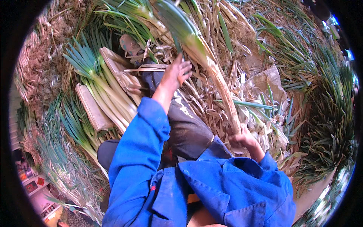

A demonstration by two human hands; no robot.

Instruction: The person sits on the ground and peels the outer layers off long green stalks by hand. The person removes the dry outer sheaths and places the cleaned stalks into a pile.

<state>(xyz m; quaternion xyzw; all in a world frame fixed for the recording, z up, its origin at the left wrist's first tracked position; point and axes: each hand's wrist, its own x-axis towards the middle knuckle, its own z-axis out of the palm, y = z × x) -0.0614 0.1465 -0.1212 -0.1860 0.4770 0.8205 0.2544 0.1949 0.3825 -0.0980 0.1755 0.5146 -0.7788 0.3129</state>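
Note:
My right hand [244, 139] is closed around the lower end of a long Welsh onion stalk [219, 76]. The stalk slants up and away from me, wrapped in dry tan outer skin low down and green at the far end. Beside it, over my leg, is my left hand [177, 71], its fingers partly spread. A narrow green leaf [176, 42] hangs down to these fingers; whether they pinch it is unclear. Left of my leg, trimmed onions [110, 93] with pale stems and green tops lie across a wooden support [92, 107].
Dry peeled skins and leaves [255, 113] litter the ground by my right hand. Untrimmed onions with roots [238, 31] lie ahead. Piles of green onion tops [326, 127] line the right side. More rooted onions [45, 54] are heaped at far left, above shelves [37, 187].

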